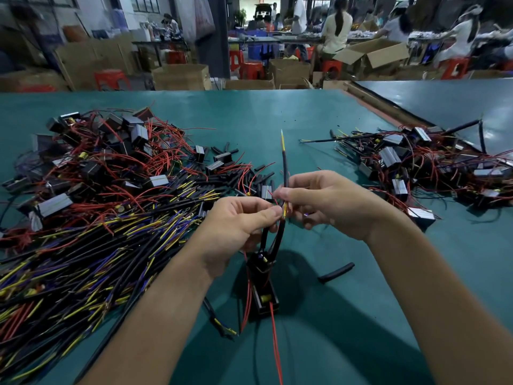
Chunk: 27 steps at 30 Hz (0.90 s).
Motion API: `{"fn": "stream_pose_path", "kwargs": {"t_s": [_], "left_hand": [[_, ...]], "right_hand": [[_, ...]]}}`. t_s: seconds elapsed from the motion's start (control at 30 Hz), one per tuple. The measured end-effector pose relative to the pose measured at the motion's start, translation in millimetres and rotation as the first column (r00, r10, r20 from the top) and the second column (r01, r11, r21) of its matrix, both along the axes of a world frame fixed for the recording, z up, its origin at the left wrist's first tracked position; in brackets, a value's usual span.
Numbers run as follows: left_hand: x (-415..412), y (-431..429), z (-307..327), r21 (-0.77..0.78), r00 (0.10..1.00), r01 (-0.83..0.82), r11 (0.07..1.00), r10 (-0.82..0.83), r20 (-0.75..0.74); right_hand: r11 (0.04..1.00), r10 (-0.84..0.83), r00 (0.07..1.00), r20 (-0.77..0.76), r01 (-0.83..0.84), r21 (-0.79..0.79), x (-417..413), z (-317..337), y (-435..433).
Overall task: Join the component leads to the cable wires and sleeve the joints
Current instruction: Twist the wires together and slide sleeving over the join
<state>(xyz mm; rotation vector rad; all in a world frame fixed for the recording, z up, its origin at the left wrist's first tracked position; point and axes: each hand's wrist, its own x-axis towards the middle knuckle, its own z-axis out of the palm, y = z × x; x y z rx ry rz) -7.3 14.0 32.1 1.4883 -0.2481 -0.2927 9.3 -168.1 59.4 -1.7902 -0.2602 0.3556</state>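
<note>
At the fingertips, over the green table (305, 120), the left hand (241, 220) pinches the wire ends (284, 211) between thumb and forefinger, where yellow and red strands meet. Which strand lies under which finger is too fine to tell. The right hand (327, 201) faces it, thumb and forefinger closed on the black cable (284, 170) just above those ends. The cable stands upright from the pinch, its yellow far tip pointing away.

Below the hands, two black sleeved leads (265, 237) run down to a black component (263, 273), and a red lead (274, 343) trails from it toward the near edge. A loose sleeve (336, 272) lies on the table just right of the component.

Left of the hands lies a heap of cables (97, 245), with a heap of components (97, 162) with red leads behind it. A right pile (416, 162) sits well apart on the other side.
</note>
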Motion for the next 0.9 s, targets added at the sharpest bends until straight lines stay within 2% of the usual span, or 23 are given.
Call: {"fn": "stream_pose_path", "kwargs": {"t_s": [0.1,0.4,0.67,0.77,0.9], "left_hand": [[-0.2,-0.1,0.0,0.001,1.0,0.028,1.0,-0.028,-0.013],[-1.5,0.6,4.4,-0.023,0.999,0.038,0.999,-0.038,-0.032],[-1.8,-3.1,0.1,0.116,0.96,-0.111,0.987,0.076,0.269],[-3.9,-4.1,1.6,0.092,0.961,-0.115,0.989,0.087,0.264],[-4.0,-2.7,3.3,0.049,0.98,-0.095,0.994,0.084,0.181]], "right_hand": [[0.994,0.031,0.999,0.029,-0.034,0.106,-0.5,1.0,-3.8],[0.984,0.022,0.99,0.136,-0.045,0.171,-1.1,3.7,-6.4],[0.992,0.056,0.977,0.208,-0.078,0.101,-5.0,8.4,-7.5],[0.994,0.046,0.971,0.233,-0.069,0.089,-7.0,10.4,-6.8],[0.998,0.02,0.957,0.291,-0.035,0.047,-7.4,11.1,-3.5]]}}
